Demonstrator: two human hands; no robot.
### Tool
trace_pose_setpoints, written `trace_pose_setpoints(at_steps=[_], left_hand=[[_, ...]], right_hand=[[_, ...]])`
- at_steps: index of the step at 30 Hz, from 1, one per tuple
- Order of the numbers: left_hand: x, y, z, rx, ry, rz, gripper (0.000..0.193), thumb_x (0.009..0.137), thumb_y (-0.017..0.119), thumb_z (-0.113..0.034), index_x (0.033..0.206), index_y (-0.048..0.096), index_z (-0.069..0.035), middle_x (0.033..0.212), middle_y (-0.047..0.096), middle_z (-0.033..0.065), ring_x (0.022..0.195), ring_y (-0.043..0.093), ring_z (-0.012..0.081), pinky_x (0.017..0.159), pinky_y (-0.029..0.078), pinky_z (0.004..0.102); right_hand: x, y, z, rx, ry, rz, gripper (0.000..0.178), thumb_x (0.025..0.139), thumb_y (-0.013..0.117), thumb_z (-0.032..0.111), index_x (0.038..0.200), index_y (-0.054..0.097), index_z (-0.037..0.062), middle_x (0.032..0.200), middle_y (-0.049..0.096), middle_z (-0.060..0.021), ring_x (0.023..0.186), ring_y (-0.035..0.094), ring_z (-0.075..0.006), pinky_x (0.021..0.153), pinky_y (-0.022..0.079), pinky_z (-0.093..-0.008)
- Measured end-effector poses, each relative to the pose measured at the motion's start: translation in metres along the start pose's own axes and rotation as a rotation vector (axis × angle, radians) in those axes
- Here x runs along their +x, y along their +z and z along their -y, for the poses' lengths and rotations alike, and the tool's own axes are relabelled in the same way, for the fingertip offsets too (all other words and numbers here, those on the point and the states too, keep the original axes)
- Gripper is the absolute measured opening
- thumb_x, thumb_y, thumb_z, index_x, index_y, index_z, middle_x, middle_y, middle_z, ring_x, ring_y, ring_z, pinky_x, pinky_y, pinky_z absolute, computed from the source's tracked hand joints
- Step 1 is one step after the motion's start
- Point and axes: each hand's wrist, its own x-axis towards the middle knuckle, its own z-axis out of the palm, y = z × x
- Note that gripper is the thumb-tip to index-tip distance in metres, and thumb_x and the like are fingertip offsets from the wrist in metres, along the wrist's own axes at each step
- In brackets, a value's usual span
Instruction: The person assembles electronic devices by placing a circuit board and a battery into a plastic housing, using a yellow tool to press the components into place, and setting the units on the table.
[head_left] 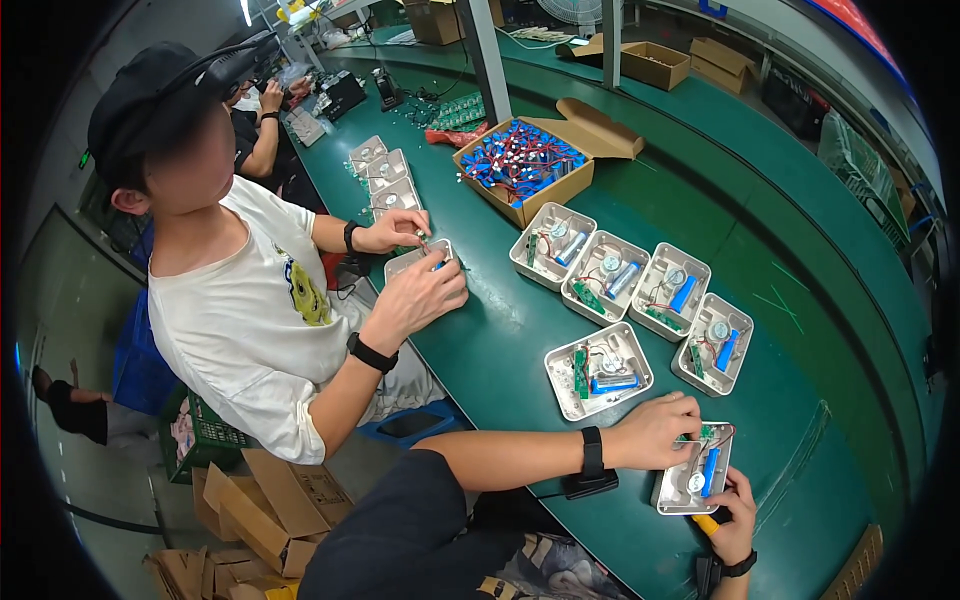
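In front of me is a white plastic case (679, 494) holding a blue cylindrical battery (710, 471), a round white speaker-like disc (696, 484), thin wires and a green circuit board (707, 432). My left hand (650, 432) reaches over the case's far left corner, its fingers closed at the board; their tips are partly hidden. My right hand (737, 515) curls around the near right corner, its fingers against the case wall. A yellow handle (706, 524) pokes out between this hand and the case; the rest of that tool is hidden.
Several similar filled cases (598, 372) stand beyond my hands. Farther back is an open cardboard box (520, 165) of blue batteries with wires. At left a co-worker (240, 290) handles another case (418, 262). More cases (385, 178) line the green table's (480, 370) left edge; flattened cartons (270, 510) lie below.
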Motion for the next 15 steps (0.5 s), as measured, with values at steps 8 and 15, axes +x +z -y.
trace_pose_setpoints(at_steps=[8,15], left_hand=[[0.0001,-0.0023,-0.004,0.01,-0.001,0.024,0.015,0.081,0.073,-0.013,0.092,0.066,-0.006,0.106,0.059,0.0096,0.101,0.059,0.0323,0.088,0.052,0.0435],[-0.001,-0.0013,-0.0007,0.008,0.006,0.037,0.017,0.079,0.072,-0.012,0.093,0.065,-0.005,0.107,0.058,0.0097,0.102,0.058,0.0325,0.088,0.052,0.0439]], right_hand=[[-0.0001,0.0,0.002,-0.002,0.011,0.005,0.032,0.073,0.095,0.01,0.093,0.071,0.0061,0.141,0.059,-0.0187,0.119,0.066,-0.0342,0.103,0.051,-0.0433],[-0.0013,0.0005,0.0022,-0.018,0.038,0.011,0.033,0.072,0.096,0.012,0.093,0.071,0.0066,0.141,0.058,-0.0182,0.119,0.066,-0.034,0.102,0.051,-0.0427]])
